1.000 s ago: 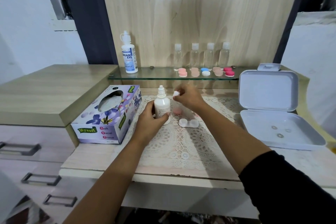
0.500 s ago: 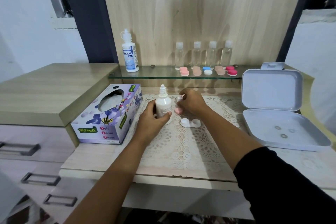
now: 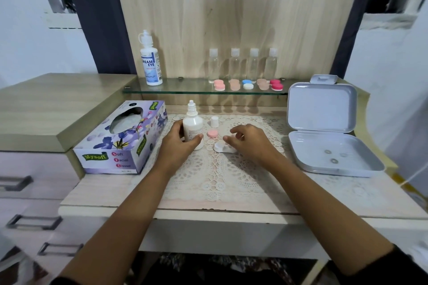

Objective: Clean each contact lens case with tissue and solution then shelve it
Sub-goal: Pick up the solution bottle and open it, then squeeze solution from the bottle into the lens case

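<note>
My left hand (image 3: 179, 143) grips a small white solution bottle (image 3: 193, 126) standing upright on the lace mat (image 3: 222, 173), its nozzle uncapped. The bottle's white cap (image 3: 214, 121) stands on the mat just behind. A pink lens-case lid (image 3: 212, 133) lies beside the bottle. The open white lens case (image 3: 221, 147) lies in front of it, partly hidden by my right hand (image 3: 252, 142), which hovers over its right end with fingers loosely curled and holds nothing. A purple tissue box (image 3: 122, 137) sits to the left. Several closed lens cases (image 3: 248, 84) line the glass shelf (image 3: 185, 89).
A larger solution bottle (image 3: 150, 60) and several clear small bottles (image 3: 244, 65) stand on the glass shelf. An open grey plastic box (image 3: 324, 141) sits at the right. A wooden counter with drawers (image 3: 34, 183) lies to the left.
My right hand set the white cap down on the mat behind the case, then drew back to the right over the open lens case. My left hand stays on the bottle.
</note>
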Demonstrator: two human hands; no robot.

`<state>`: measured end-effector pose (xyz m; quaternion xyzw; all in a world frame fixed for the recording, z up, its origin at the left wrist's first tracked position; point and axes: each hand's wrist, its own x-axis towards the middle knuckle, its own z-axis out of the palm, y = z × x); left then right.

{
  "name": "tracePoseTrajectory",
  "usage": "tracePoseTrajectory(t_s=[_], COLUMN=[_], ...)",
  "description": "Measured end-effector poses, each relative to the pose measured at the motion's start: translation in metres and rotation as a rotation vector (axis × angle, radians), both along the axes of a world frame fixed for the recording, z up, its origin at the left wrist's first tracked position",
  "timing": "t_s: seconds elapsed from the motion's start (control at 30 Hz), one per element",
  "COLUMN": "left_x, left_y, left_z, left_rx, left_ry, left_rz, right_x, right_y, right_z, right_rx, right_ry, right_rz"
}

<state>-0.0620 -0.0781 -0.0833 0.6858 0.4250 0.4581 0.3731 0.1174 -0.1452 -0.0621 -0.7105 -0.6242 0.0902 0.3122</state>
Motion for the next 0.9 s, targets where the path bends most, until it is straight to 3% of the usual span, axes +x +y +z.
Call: tracePoseTrajectory(t_s=[0.57, 0.9], left_x=[0.001, -0.008], left_y=[-0.006, 0.0], left_z=[0.006, 0.02], left_rx=[0.11, 0.426], left_ry=[0.075, 0.494], left_rz=[0.034, 0.025], right_x=[0.0, 0.0], right_y=[-0.013, -0.014], right_z=[-0.021, -0.022], right_rx=[0.039, 0.054], right_ry=[0.012, 0.007], right_rz=[-0.064, -0.062])
